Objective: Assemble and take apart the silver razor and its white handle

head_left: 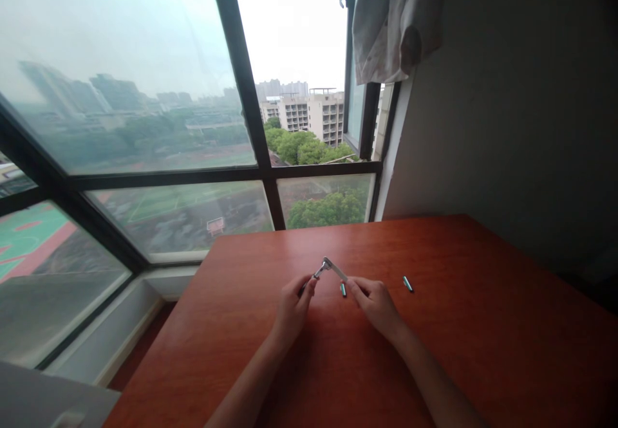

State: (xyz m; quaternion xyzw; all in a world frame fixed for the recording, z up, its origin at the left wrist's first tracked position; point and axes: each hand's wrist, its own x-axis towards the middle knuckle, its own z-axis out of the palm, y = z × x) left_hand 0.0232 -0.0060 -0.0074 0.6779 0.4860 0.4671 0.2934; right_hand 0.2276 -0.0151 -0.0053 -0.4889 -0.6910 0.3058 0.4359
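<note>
1. A slim silver metal tool [327, 265], folded at a joint into an upside-down V, is held low over the middle of a reddish-brown wooden table [434, 351]. Its peak points away from the person.
2. The left hand [292, 307] is closed in a pinch, with thumb and fingertips gripping the end of the tool's left leg. That end looks darker than the rest.
3. The right hand [375, 300] is also closed in a pinch, gripping the end of the tool's right leg. Its knuckles face up and the hand rests low on the table.
4. A small teal cylinder with a pale tip [343, 289] lies on the table between the two hands, just beside the right hand's fingertips. It is too small to tell whether they touch.
5. A second small teal cylinder [408, 283] lies on the table to the right of the right hand, near it but apart.
6. Beyond the table's far edge stands a large window with black frames [251, 93]. From high up, it looks out on green trees, pale apartment blocks and a sports court under a hazy sky.
7. A pale crumpled cloth [391, 22] hangs at the top right, over the window's right edge.
8. A plain grey wall [506, 125] fills the right side, meeting the table's right edge.
</note>
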